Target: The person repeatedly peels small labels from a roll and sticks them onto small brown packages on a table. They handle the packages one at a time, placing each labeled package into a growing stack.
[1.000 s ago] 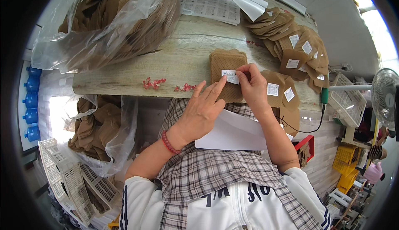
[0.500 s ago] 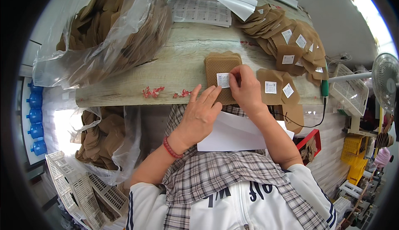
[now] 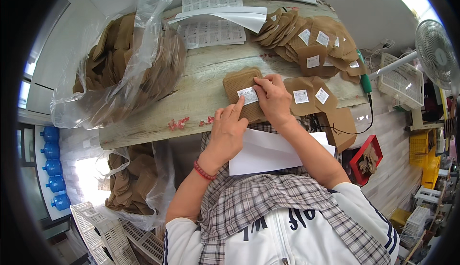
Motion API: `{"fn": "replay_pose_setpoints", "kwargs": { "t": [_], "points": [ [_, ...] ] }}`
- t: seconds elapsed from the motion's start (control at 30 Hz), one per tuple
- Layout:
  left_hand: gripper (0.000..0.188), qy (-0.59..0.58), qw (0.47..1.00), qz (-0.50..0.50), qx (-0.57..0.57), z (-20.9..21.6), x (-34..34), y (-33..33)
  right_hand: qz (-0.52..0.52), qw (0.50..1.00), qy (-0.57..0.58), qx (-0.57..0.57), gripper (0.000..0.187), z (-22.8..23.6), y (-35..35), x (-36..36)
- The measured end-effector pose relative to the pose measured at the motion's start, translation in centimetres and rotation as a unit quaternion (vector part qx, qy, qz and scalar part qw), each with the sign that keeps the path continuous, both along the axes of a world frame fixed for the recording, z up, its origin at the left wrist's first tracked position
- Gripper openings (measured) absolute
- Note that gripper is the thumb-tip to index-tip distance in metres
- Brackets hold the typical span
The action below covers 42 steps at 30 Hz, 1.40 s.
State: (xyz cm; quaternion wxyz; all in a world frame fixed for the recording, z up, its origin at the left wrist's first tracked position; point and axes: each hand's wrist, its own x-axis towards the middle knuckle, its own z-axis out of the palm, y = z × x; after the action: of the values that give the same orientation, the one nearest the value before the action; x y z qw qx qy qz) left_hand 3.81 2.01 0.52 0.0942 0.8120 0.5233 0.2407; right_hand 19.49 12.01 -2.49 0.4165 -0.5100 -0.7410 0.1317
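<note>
A stack of brown textured flat pieces [image 3: 233, 84] with rounded corners sits near the table's front edge, with a white printed label [image 3: 248, 95] on its top piece. The outstretched index finger of my left hand [image 3: 227, 133] touches the label's left part; its other fingers are loosely bent and hold nothing. My right hand [image 3: 275, 100] is closed in a pinch over the stack's right side, beside the label's right end. Whether a label edge or a brown piece is between those fingertips is hidden. Labelled brown pieces [image 3: 293, 86] lie just to the right.
A heap of labelled pieces [image 3: 306, 52] covers the back right. Printed label sheets [image 3: 213, 34] lie at the back. A clear bag of brown pieces [image 3: 122, 59] stands at left. White paper [image 3: 268, 152] rests on my lap. A green-handled tool [image 3: 366, 84] hangs at the table's right edge.
The whole view has shifted and turned slightly. My left index finger has come onto the label's left part; my right hand's pinch has moved toward the top of the stack.
</note>
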Motion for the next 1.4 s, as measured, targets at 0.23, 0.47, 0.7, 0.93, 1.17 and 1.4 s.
{"fn": "replay_pose_setpoints", "kwargs": {
  "t": [0.23, 0.47, 0.7, 0.93, 1.17, 1.4],
  "points": [
    [0.004, -0.01, 1.0, -0.004, 0.01, 0.1, 0.0, 0.2, -0.019, 0.999, -0.01, 0.031, 0.008, -0.4, 1.1, -0.3],
    [0.005, -0.042, 0.999, 0.0, 0.008, 0.4, -0.2, -0.8, -0.013, 0.994, 0.045, -0.099, 0.012, 1.1, 1.0, 0.0],
    [0.003, -0.039, 0.999, -0.017, -0.01, -0.7, -0.1, 0.0, 0.007, 0.963, 0.261, -0.068, 0.012, 1.3, 5.6, 4.6],
    [0.001, -0.054, 0.998, -0.017, 0.005, 1.5, -0.7, -3.1, -0.01, 0.991, 0.106, -0.077, 0.016, 0.9, 6.2, 15.8],
    [0.001, -0.05, 0.999, -0.012, 0.002, 2.9, -0.5, -5.9, -0.213, 0.948, -0.191, -0.139, 0.081, -1.8, 5.4, 19.2],
    [0.001, -0.05, 0.999, -0.009, 0.008, 3.4, 0.0, -6.6, -0.195, 0.914, -0.216, -0.285, 0.106, -0.5, 4.2, 16.8]
  ]
}}
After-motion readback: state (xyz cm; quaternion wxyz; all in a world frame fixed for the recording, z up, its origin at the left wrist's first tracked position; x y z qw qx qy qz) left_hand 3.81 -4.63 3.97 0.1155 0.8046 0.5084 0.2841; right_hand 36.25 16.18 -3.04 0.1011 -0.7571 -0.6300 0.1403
